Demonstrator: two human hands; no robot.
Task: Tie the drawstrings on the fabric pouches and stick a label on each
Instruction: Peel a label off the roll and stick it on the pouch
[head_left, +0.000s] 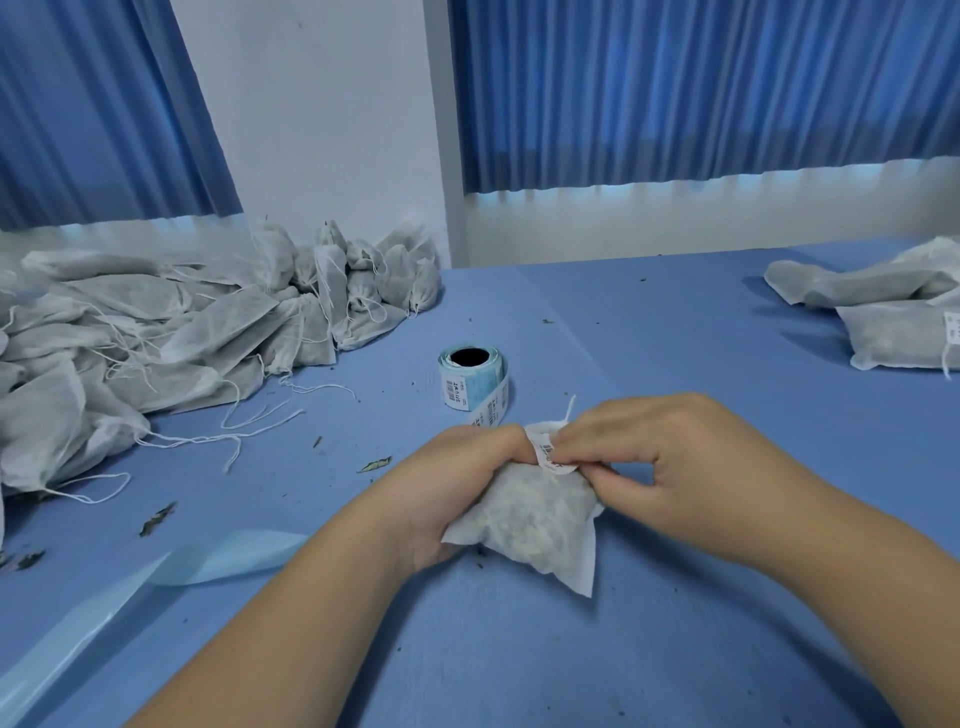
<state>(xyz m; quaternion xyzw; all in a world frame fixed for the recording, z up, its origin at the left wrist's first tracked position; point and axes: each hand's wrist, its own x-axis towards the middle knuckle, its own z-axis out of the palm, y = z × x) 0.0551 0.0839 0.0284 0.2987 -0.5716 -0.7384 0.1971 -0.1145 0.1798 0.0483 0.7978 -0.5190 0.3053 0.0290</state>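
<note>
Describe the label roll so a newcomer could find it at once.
On the blue table, look just right of the big heap of pouches. The label roll stands alone there: a pale-blue coil with a dark core and barcode stickers.

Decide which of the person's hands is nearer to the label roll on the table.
Left. The left hand sits just this side of the label roll; the right hand is further off, to its right.

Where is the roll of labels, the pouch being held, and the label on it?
roll of labels (480, 378): head view, blue side of the roll.
pouch (532, 519): head view, filled body below the neck.
label (546, 451): head view, printed face at the pouch's neck.
</note>
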